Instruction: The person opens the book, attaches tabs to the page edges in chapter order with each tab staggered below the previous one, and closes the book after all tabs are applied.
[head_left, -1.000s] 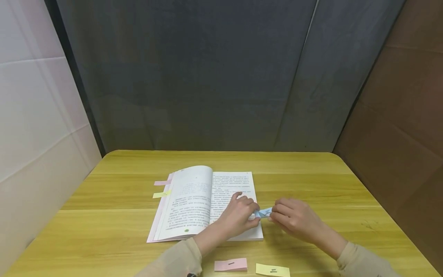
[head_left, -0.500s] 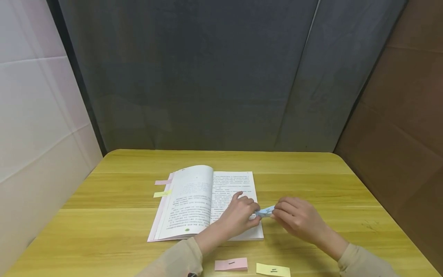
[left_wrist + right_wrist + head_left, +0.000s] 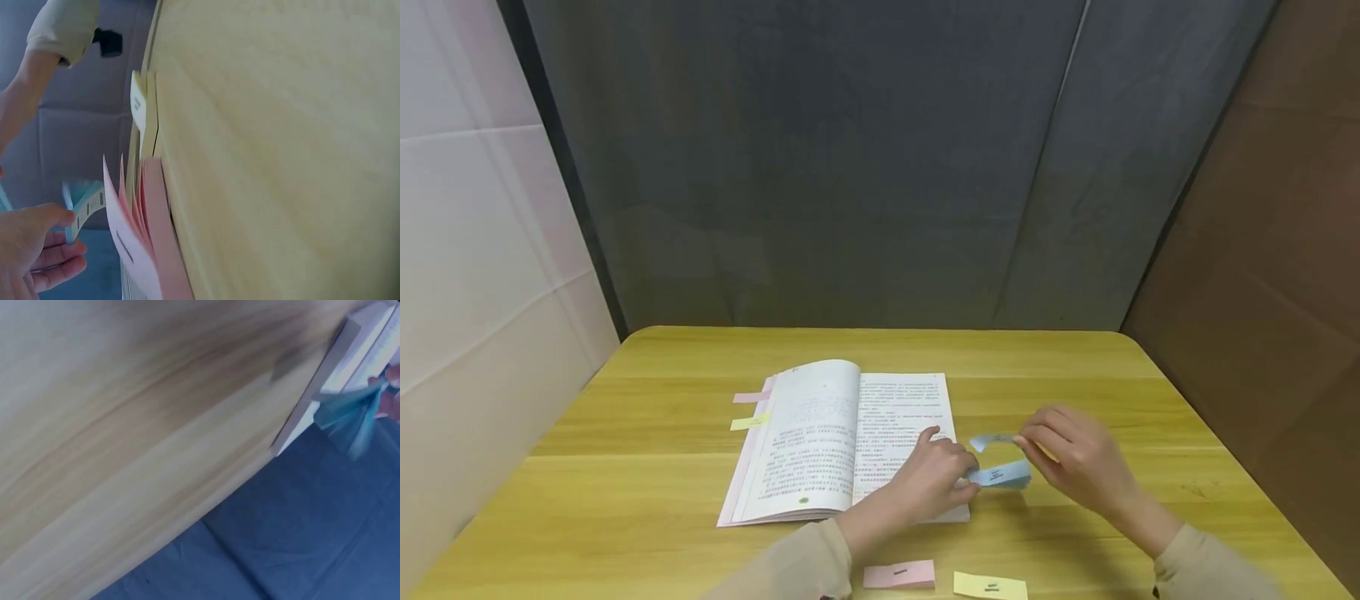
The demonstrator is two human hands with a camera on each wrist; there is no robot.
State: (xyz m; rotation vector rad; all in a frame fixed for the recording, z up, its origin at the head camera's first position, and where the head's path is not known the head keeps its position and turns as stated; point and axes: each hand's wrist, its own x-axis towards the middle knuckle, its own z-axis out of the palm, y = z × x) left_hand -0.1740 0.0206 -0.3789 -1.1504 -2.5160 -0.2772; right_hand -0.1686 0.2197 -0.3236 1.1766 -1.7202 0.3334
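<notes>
My left hand (image 3: 934, 477) pinches a pad of blue sticky notes (image 3: 1002, 475) above the right page of an open book (image 3: 898, 398). In the left wrist view the thumb and fingers grip one end of that pad (image 3: 89, 209), whose sheets fan apart. To the right, my right hand (image 3: 1081, 460) holds a single blue sticky note (image 3: 991, 442) between thumb and fingertips, clear of the pad. The right wrist view shows the blue pad (image 3: 350, 415) blurred, and my right hand is outside it.
A pink sticky tab (image 3: 747, 398) and a yellow one (image 3: 747, 423) stick out from the book's left edge. Near the table's front lie a pink note pad (image 3: 898, 573) and a yellow note pad (image 3: 990, 586). A dark curtain (image 3: 850, 167) hangs behind the table.
One blue note has come away from the pad in my right hand, which moved right and up. My left hand shifted slightly right and down with the pad.
</notes>
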